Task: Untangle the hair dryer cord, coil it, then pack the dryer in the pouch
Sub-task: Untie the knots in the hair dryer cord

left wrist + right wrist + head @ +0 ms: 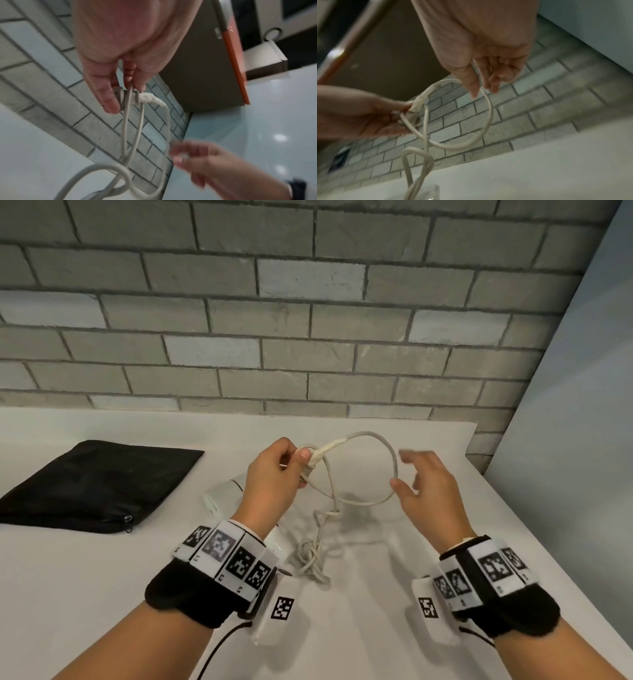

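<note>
My left hand [301, 460] is raised over the table, pinching the plug end [329, 447] and a couple of turns of the pale grey cord [395, 463]. From it a round loop stands out to the right. My right hand [402, 470] is at that loop's right side with relaxed fingers, the thumb touching the cord and gripping nothing. In the right wrist view the cord [489, 115] runs between thumb and fingers of that hand [484, 92]. More cord lies knotted in a heap [315, 556] on the table. The white dryer [222, 494] lies mostly hidden under my left wrist.
A flat black zip pouch [96, 484] lies on the white table [137, 594] at the left. A grey brick wall [308, 354] closes the back. The table's right edge [520, 518] runs diagonally close to my right arm.
</note>
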`<state>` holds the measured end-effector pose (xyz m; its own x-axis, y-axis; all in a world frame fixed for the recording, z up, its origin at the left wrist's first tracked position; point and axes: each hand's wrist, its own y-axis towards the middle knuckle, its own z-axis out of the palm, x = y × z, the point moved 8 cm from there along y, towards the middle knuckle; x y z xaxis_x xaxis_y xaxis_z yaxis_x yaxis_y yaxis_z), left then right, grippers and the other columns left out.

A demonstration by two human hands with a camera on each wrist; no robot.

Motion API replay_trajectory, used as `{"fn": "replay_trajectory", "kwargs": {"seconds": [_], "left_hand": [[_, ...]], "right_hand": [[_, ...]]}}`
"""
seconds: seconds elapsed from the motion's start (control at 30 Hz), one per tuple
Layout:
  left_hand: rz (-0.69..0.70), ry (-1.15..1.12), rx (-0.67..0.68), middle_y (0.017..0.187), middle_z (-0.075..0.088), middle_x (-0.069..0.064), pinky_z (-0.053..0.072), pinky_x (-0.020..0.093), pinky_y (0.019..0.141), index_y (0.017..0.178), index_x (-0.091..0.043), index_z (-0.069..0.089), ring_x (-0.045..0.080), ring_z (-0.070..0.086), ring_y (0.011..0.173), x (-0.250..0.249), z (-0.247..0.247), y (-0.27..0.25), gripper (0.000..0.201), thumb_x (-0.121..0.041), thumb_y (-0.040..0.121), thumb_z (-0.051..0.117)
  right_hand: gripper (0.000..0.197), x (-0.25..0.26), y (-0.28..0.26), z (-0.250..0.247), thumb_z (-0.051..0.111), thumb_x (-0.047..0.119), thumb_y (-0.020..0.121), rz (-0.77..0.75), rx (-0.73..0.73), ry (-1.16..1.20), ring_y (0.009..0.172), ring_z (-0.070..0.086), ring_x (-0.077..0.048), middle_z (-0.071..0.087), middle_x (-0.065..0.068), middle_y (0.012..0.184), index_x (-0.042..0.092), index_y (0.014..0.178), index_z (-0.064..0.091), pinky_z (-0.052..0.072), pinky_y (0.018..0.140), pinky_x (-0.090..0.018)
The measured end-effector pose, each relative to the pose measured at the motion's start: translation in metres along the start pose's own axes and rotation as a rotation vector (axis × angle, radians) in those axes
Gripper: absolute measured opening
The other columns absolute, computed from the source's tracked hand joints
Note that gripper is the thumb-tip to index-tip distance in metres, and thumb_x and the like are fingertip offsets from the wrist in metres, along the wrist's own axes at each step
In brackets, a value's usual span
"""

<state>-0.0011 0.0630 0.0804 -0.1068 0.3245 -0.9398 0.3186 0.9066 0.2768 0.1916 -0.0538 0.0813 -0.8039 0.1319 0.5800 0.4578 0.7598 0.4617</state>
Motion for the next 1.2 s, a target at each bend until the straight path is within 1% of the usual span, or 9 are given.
{"fn": "replay_trajectory", "kwargs": {"seconds": [0.13, 0.3, 0.43, 0.53, 0.63, 0.77, 0.87, 0.97, 1.2], "left_hand": [[0.07, 0.052, 0.037, 0.071, 0.063, 0.005, 0.059, 0.031, 0.064, 0.065, -0.014, 0.049, 0.021, 0.062, 0.07, -0.011, 0.01, -0.003, 0.027, -0.024, 0.089, 0.054], [0.142, 0.218, 0.004, 0.067, 0.061, 0.0, 0.049, 0.024, 0.058, 0.064, -0.017, 0.048, 0.022, 0.056, 0.058, -0.016, 0.006, -0.002, 0.028, -0.029, 0.088, 0.056], [0.107, 0.229, -0.082, 0.069, 0.054, 0.002, 0.051, 0.032, 0.053, 0.066, -0.016, 0.048, 0.021, 0.058, 0.058, -0.006, -0.019, 0.005, 0.026, -0.028, 0.088, 0.056], [0.126, 0.056, 0.003, 0.066, 0.056, 0.006, 0.054, 0.022, 0.054, 0.07, -0.014, 0.051, 0.008, 0.059, 0.05, -0.012, -0.014, 0.004, 0.02, -0.019, 0.088, 0.057], [0.19, -0.078, 0.168, 0.088, 0.058, 0.015, 0.057, 0.025, 0.075, 0.08, -0.015, 0.055, 0.016, 0.062, 0.074, -0.025, 0.002, 0.0, 0.009, -0.011, 0.087, 0.056], [0.231, -0.121, 0.351, 0.1, 0.051, 0.019, 0.051, 0.031, 0.088, 0.087, -0.014, 0.053, 0.022, 0.057, 0.089, -0.033, 0.02, -0.01, 0.008, -0.007, 0.087, 0.055], [0.26, -0.149, 0.341, 0.099, 0.05, 0.017, 0.051, 0.02, 0.082, 0.088, -0.013, 0.052, 0.021, 0.055, 0.088, -0.039, 0.021, -0.011, 0.007, -0.007, 0.088, 0.053], [0.214, -0.25, 0.3, 0.091, 0.054, 0.015, 0.05, 0.014, 0.077, 0.091, -0.006, 0.05, 0.015, 0.057, 0.082, -0.039, 0.019, -0.008, 0.003, -0.004, 0.09, 0.047], [0.072, -0.295, 0.215, 0.109, 0.052, 0.0, 0.049, 0.032, 0.093, 0.11, -0.016, 0.05, 0.014, 0.06, 0.096, -0.019, 0.015, 0.006, 0.018, -0.016, 0.092, 0.047]], "right_hand": [[0.054, 0.064, -0.006, 0.012, 0.057, 0.015, 0.087, -0.411, 0.125, -0.064, 0.091, 0.047, -0.011, 0.044, -0.002, 0.13, 0.021, 0.136, 0.038, 0.046, 0.079, -0.029], [0.032, 0.076, 0.0, 0.002, 0.043, 0.033, 0.09, -0.479, -0.066, -0.079, 0.063, 0.057, -0.024, 0.062, -0.008, 0.081, 0.008, 0.093, 0.063, 0.05, 0.058, -0.036], [0.017, 0.038, 0.013, -0.031, 0.041, 0.02, 0.095, -0.164, -0.246, 0.272, 0.045, 0.044, -0.003, 0.06, -0.001, 0.069, 0.014, 0.085, 0.054, 0.036, 0.048, -0.013], [0.017, 0.001, 0.021, -0.019, 0.034, 0.02, 0.097, 0.104, -0.082, 0.327, 0.034, 0.045, -0.01, 0.062, -0.008, 0.078, 0.011, 0.089, 0.048, 0.038, 0.034, -0.019], [0.012, -0.025, 0.015, 0.011, 0.033, 0.014, 0.096, 0.209, 0.108, 0.197, 0.042, 0.05, -0.021, 0.059, -0.014, 0.089, 0.011, 0.094, 0.045, 0.032, 0.03, -0.013], [0.03, -0.041, 0.003, 0.043, 0.034, 0.002, 0.092, 0.292, 0.338, 0.151, 0.06, 0.059, -0.024, 0.047, -0.006, 0.111, 0.013, 0.118, 0.045, 0.044, 0.037, -0.02], [0.047, -0.016, -0.004, 0.058, 0.048, 0.003, 0.087, 0.075, 0.497, 0.114, 0.09, 0.057, -0.021, 0.036, 0.001, 0.127, 0.021, 0.13, 0.041, 0.05, 0.068, -0.019], [0.05, 0.02, -0.022, 0.075, 0.066, 0.009, 0.079, -0.143, 0.656, 0.18, 0.093, 0.054, -0.015, 0.042, 0.008, 0.116, 0.026, 0.123, 0.05, 0.04, 0.069, -0.004], [0.013, 0.034, -0.023, 0.083, 0.061, 0.018, 0.085, -0.213, 0.448, 0.239, 0.072, 0.052, -0.02, 0.047, 0.01, 0.092, 0.011, 0.094, 0.067, 0.037, 0.066, -0.011]]}}
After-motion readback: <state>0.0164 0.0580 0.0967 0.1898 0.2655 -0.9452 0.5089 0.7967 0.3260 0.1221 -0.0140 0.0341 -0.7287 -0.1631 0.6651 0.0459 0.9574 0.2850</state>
